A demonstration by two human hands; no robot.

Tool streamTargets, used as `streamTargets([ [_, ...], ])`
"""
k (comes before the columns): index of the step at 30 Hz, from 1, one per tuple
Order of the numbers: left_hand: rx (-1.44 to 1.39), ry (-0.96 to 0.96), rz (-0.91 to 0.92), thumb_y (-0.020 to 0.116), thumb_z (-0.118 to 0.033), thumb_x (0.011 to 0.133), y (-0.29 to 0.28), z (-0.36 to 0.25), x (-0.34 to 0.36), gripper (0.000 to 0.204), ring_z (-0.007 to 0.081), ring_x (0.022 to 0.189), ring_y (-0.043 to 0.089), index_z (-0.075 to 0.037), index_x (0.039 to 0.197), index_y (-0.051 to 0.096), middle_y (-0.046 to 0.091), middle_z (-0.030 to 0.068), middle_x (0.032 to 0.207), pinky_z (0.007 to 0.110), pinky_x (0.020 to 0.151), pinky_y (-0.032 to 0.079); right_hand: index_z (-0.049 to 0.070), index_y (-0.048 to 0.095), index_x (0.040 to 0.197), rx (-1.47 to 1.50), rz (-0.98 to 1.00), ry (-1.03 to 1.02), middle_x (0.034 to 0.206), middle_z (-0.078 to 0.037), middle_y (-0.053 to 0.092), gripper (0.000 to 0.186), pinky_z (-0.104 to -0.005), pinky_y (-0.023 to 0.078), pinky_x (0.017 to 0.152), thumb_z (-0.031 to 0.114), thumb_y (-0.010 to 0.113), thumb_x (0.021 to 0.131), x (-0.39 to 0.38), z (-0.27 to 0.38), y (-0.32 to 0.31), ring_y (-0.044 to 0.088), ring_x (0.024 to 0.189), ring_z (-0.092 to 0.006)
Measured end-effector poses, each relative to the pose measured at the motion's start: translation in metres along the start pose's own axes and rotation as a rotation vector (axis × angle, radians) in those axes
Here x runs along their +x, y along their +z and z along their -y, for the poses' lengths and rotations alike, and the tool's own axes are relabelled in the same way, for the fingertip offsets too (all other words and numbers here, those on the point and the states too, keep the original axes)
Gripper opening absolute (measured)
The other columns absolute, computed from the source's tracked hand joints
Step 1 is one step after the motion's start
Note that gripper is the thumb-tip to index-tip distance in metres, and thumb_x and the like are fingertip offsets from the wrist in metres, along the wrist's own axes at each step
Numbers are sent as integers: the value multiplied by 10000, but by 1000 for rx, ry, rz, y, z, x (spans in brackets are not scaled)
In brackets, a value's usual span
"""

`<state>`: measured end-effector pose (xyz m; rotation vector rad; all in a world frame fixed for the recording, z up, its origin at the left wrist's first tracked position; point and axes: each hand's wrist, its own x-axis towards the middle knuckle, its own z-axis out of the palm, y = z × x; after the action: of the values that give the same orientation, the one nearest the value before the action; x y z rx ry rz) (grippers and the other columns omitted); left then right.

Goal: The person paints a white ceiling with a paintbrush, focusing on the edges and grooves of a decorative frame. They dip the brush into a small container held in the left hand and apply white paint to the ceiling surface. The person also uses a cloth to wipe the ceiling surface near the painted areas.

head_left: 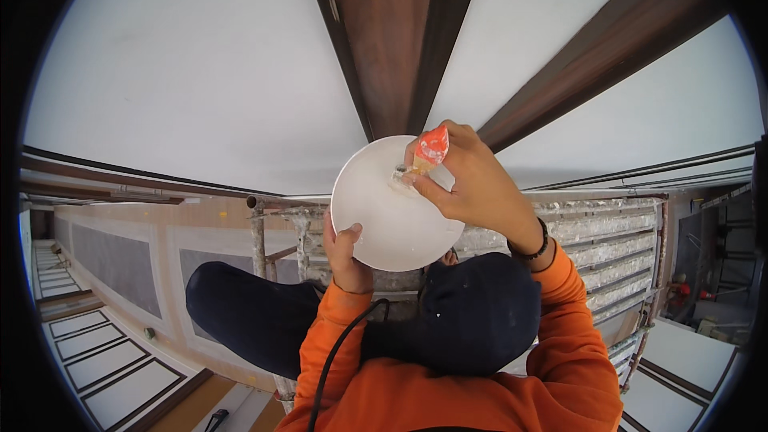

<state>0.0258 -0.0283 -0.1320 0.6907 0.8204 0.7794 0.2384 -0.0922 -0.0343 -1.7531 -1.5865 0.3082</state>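
A round white bowl [392, 224] sits in front of my body, above my knees. My left hand [347, 260] grips its lower left side, with the thumb over the rim. In my right hand [480, 180] is a paintbrush [433, 148] with a red-orange and wooden handle smeared with white. My fingers are closed around its lower part. The brush points down into the bowl, where its tip meets the white inside surface. Whatever white paint lies in there is hard to tell from the bowl itself.
Under and beside me runs a scaffold platform [600, 240] of paint-spattered slats, with a rusty pipe frame [258, 236]. White wall panels [200, 72] with dark brown beams [384, 32] rise ahead. The floor [172, 272] lies far below on the left. A black cord [332, 352] crosses my left sleeve.
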Motion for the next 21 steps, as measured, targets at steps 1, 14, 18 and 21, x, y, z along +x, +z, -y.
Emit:
streamTargets([
  [1,-1,5,-5,566,-171,813,-2,2,0,607,242,1094,608,27,1381,479,606,142,1206,357,954,486,25,694,1013,-5,11,-5,870,-138,624,242,-419,445,936,220,738,877,-1,-2,2,576,904,-309],
  [14,-147,308,-106,546,-238,891,-21,-137,-56,570,281,1158,619,42,1386,504,633,150,1275,395,1005,480,67,736,915,136,38,-537,901,-28,716,195,-462,467,998,66,842,750,97,133,-19,650,874,-240],
  [18,-189,490,-202,556,-230,913,-44,-198,-83,556,281,1176,616,41,1395,496,628,151,1294,405,1025,476,92,716,895,50,217,-691,943,-27,711,148,-438,453,888,87,822,792,148,213,9,590,862,-257],
  [21,-254,579,-229,566,-227,920,-77,-234,-88,555,280,1193,608,41,1400,491,620,150,1310,409,1030,475,36,689,1044,0,259,-862,809,-85,586,272,-574,364,1092,247,761,889,177,250,47,567,902,-282],
])
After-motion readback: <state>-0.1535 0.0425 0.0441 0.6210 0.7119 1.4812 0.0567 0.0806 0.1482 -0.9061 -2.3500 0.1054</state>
